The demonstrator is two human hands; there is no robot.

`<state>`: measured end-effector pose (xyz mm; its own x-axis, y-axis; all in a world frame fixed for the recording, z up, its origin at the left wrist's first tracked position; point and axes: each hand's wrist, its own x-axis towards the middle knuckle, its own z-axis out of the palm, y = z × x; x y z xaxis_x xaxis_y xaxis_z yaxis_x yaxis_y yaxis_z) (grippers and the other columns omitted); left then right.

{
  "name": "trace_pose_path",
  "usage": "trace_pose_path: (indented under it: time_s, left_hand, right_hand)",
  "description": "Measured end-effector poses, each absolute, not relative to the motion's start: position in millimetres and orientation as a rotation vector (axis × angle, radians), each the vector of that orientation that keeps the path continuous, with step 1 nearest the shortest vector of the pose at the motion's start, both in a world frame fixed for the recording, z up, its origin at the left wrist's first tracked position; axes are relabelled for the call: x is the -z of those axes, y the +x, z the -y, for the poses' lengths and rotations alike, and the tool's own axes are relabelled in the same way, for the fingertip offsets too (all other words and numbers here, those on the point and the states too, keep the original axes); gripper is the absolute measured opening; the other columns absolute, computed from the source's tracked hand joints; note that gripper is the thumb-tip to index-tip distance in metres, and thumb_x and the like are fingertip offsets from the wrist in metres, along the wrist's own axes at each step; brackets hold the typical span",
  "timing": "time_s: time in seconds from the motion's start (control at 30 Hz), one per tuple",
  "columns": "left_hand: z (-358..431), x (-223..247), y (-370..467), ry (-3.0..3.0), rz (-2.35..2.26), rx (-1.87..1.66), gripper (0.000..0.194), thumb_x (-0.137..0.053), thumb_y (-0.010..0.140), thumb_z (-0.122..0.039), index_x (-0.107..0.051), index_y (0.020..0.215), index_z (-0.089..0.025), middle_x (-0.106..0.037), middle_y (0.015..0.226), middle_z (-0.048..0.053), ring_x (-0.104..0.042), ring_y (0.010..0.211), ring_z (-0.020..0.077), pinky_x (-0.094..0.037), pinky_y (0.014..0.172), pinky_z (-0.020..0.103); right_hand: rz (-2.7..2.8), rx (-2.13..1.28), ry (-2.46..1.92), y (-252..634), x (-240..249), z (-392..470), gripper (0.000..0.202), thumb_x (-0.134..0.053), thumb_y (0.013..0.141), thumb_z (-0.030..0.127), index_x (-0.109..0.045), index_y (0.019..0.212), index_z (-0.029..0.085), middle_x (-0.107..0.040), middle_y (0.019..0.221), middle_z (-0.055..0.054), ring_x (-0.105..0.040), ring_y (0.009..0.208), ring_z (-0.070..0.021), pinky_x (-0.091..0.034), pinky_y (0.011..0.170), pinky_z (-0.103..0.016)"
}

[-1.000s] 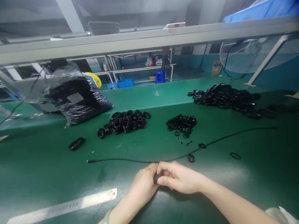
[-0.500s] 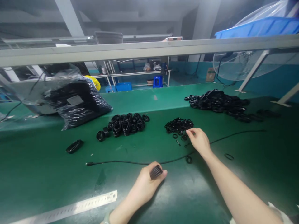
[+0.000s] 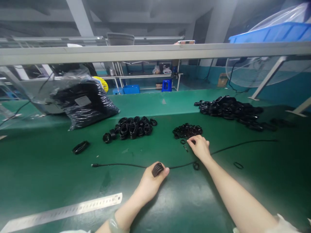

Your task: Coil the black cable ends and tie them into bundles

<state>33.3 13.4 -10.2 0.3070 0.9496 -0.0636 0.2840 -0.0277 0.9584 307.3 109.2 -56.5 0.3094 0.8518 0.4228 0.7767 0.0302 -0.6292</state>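
The left hand (image 3: 152,181) holds a small black coiled cable (image 3: 157,169), fingers closed round it, near the middle of the green worktop (image 3: 48,181). The right hand (image 3: 200,147) reaches to the pile of little black rings (image 3: 187,131), fingertips pinching at one ring; whether it has hold is unclear. It looks like the ring-picking step; slipping it over the coil needs care. The coil looks tight and ridged.
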Motion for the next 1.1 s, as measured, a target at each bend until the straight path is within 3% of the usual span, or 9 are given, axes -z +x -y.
trace_pose_path:
  time_s: [0.23, 0.37, 0.53, 0.67, 0.87, 0.93, 1.1]
  left_hand:
    - [-11, 12, 34, 1.523, -1.190, -0.819, 0.039, -0.060, 0.082, -0.056, -0.050, 0.073, -0.019, -0.043, 0.070, -0.004, -0.039, 0.069, 0.0134, -0.032, 0.068, 0.026]
    - [-12, 13, 32, 1.473, -1.189, -0.863, 0.040, -0.062, 0.082, -0.056, -0.052, 0.074, -0.018, -0.044, 0.069, -0.004, -0.039, 0.068, 0.0128, -0.032, 0.067, 0.026]
    - [-15, 14, 33, 1.341, -1.209, -0.931, 0.039, -0.068, 0.078, -0.055, -0.064, 0.082, -0.016, -0.046, 0.064, -0.004, -0.038, 0.061, 0.0115, -0.031, 0.059, 0.025]
    - [-15, 15, 35, 1.200, -1.177, -0.944, 0.055, -0.069, 0.075, -0.059, -0.069, 0.104, -0.013, -0.044, 0.059, -0.005, -0.035, 0.053, 0.0094, -0.027, 0.052, 0.024]
    - [-13, 12, 38, 1.136, -1.156, -0.919, 0.057, -0.067, 0.075, -0.061, -0.068, 0.101, -0.010, -0.042, 0.055, -0.006, -0.034, 0.049, 0.0075, -0.024, 0.048, 0.022]
    - [-13, 11, 38, 1.139, -1.159, -0.918, 0.051, -0.067, 0.076, -0.059, -0.067, 0.095, -0.012, -0.042, 0.054, -0.007, -0.034, 0.048, 0.0073, -0.024, 0.047, 0.022]
    - [-14, 9, 37, 1.193, -1.170, -0.912, 0.033, -0.067, 0.078, -0.047, -0.065, 0.081, -0.014, -0.040, 0.049, -0.008, -0.034, 0.048, 0.0079, -0.025, 0.048, 0.022]
  right_hand:
    - [1.376, -0.282, -1.599, 313, 44, -99, 0.029, -0.063, 0.079, 0.049, -0.069, 0.069, 0.022, -0.065, 0.081, -0.004, -0.053, 0.072, -0.0214, -0.036, 0.076, -0.036]
    - [1.194, -0.434, -1.512, 309, 35, -90, 0.033, -0.067, 0.075, 0.053, -0.068, 0.073, 0.020, -0.061, 0.082, -0.004, -0.048, 0.067, -0.0186, -0.037, 0.072, -0.035]
    - [1.057, -0.953, -1.321, 283, 22, -75, 0.043, -0.075, 0.068, 0.059, -0.067, 0.083, 0.019, -0.054, 0.068, 0.002, -0.043, 0.059, -0.0138, -0.037, 0.061, -0.030]
    - [1.051, -1.413, -1.113, 249, 12, -51, 0.048, -0.081, 0.062, 0.059, -0.066, 0.081, 0.018, -0.060, 0.083, -0.002, -0.040, 0.056, -0.0085, -0.038, 0.057, -0.028]
    - [0.906, -1.918, -0.900, 213, 9, -21, 0.034, -0.088, 0.067, 0.041, -0.067, 0.076, 0.016, -0.044, 0.061, 0.006, -0.029, 0.053, -0.0054, -0.025, 0.053, -0.022]
    - [0.957, -1.919, -0.932, 210, 8, -17, 0.031, -0.086, 0.070, 0.040, -0.068, 0.075, 0.015, -0.042, 0.058, 0.007, -0.030, 0.054, -0.0060, -0.023, 0.053, -0.022]
    - [1.197, -1.678, -0.972, 208, 2, -12, 0.029, -0.081, 0.076, 0.041, -0.069, 0.070, 0.015, -0.053, 0.068, 0.004, -0.039, 0.054, -0.0055, -0.027, 0.055, -0.023]
